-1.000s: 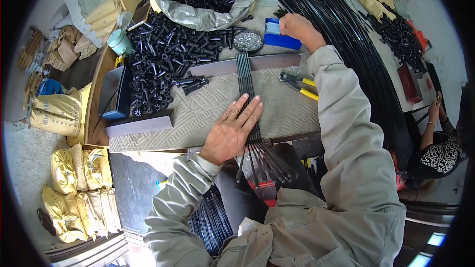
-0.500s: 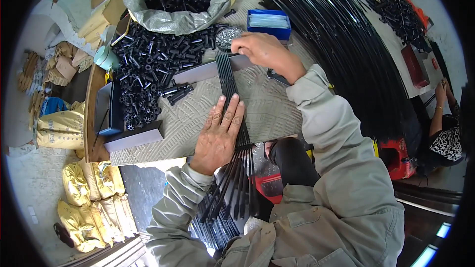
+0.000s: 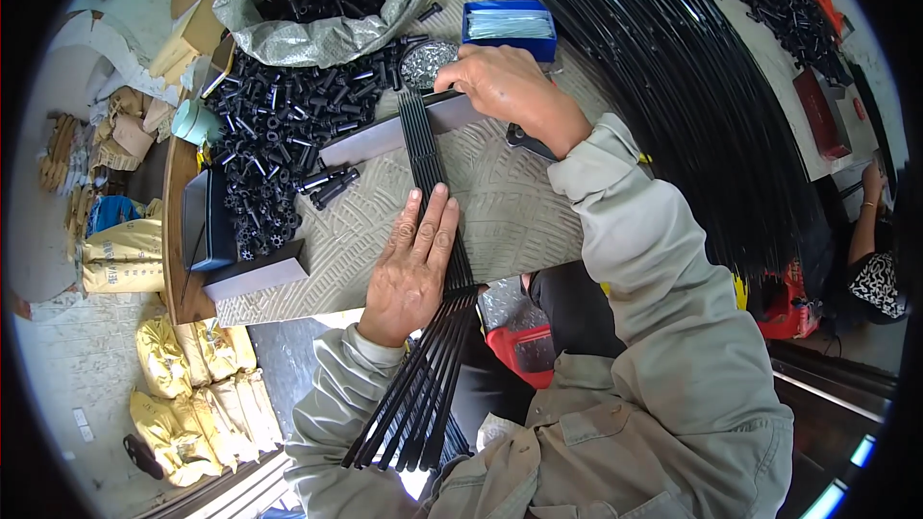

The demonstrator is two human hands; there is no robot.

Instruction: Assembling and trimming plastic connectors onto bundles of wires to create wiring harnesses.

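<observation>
My left hand (image 3: 409, 264) lies flat, fingers stretched out, on a row of thin black rods (image 3: 420, 139) laid side by side. Their far ends cross a grey metal strip (image 3: 370, 142), and their near ends fan out past the table's front edge. My right hand (image 3: 510, 86) is closed in a pinch by the strip, just right of the rods' far ends; whatever its fingertips hold is hidden. Beside those fingertips sits a round heap of small silvery parts (image 3: 423, 65). Below the right wrist, a dark tool (image 3: 531, 141) is partly covered.
Black tubular fittings (image 3: 298, 120) are piled at the left, below an open sack (image 3: 317, 46). A blue box (image 3: 510, 37) of pale strips stands at the back. More long black rods (image 3: 673, 86) cover the right side. Another person's arm (image 3: 865, 216) shows at far right.
The rods' near ends have swung left and lie closer together. My left hand stays flat on them, and my right hand remains pinched near their far ends. The whole view has shifted slightly.
</observation>
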